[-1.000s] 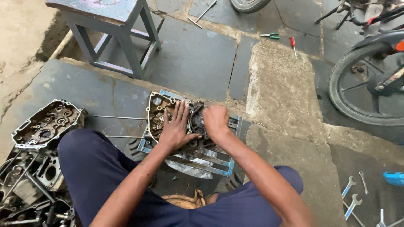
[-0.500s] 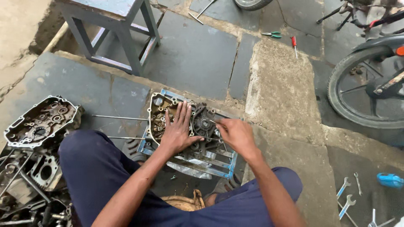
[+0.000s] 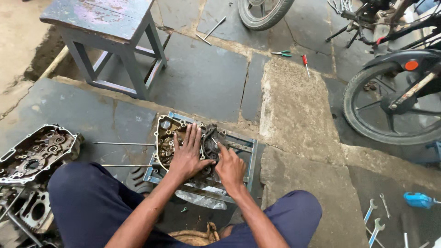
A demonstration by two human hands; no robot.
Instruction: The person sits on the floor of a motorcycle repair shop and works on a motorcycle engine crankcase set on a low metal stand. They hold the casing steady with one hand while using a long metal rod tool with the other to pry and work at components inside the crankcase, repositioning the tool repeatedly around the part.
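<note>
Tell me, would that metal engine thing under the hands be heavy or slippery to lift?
Probably heavy: the engine case looks like thick cast metal packed with gears. Likely slippery too, since it looks dark and oily. It seems steady, sitting in a frame with both hands pressing on it.

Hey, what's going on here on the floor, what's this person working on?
A person sits on the stone floor with both hands on an opened engine case that rests on a blue metal frame. The left hand lies flat over the case's inner parts; the right hand presses on the gear area beside it. Another case half lies off to the left, spanners to the right, and a motorcycle wheel stands nearby.
</note>
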